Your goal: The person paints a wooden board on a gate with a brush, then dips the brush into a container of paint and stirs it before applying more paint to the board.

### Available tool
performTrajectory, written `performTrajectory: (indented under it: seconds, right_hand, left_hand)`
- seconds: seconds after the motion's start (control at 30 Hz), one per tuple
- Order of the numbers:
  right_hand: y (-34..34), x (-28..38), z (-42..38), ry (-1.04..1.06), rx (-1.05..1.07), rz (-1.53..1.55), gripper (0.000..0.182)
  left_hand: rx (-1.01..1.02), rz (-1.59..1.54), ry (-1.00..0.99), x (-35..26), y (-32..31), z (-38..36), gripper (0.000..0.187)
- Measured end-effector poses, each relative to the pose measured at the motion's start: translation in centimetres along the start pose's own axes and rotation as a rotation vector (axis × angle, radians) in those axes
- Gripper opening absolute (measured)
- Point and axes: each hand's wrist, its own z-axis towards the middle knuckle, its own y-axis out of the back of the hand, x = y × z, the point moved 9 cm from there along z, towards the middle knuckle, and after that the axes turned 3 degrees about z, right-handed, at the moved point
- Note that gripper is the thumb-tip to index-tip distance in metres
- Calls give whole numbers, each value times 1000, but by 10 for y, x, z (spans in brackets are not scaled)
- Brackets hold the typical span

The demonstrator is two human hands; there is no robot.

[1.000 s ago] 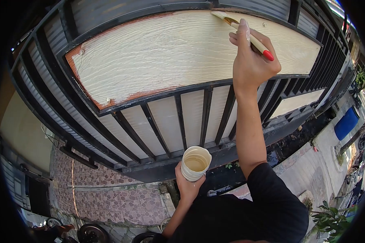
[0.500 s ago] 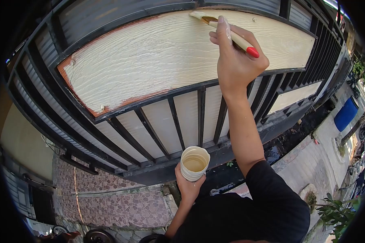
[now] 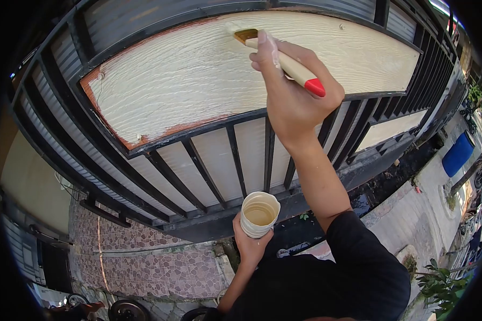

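Right hand [image 3: 294, 96] wrapped round paintbrush [image 3: 276, 56], index finger laid along handle, bristles pressed on cream wood-grain panel [image 3: 198, 80] near top edge, red handle tip poking out past knuckles. Left hand [image 3: 251, 246] cupped under paint cup [image 3: 259, 214], held low in front of black gate bars [image 3: 235, 160]. Versus a sec ago: brush slid left along panel, cup pretty much same spot.

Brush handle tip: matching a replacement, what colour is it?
Red, on the brush in the right hand; head view.
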Motion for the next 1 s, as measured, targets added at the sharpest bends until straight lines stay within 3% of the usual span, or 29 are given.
performTrajectory:
  seconds: [0.07, 0.27, 0.57, 0.67, 0.9, 1.0]
  right_hand:
    - [-31, 37, -6, 188, 53, 34, 16]
    - [-84, 50, -13, 173, 90, 64, 18]
    - [-17, -16, -2, -1, -43, -97, 14]
    - [1, -9, 7, -107, -15, -110, 19]
    - [-63, 48, -19, 108, 87, 58, 15]
    - [-72, 36, -18, 62, 75, 58, 16]
  left_hand:
    - [-16, 6, 3, -1, 5, 0, 95]
    - [-84, 13, 2, 2, 22, -2, 95]
    - [-83, 20, 3, 0, 26, -1, 94]
    - [-63, 29, -25, 3, 22, -2, 93]
    - [-57, -8, -14, 5, 19, -2, 93]
    - [-63, -42, 11, 3, 20, -1, 94]
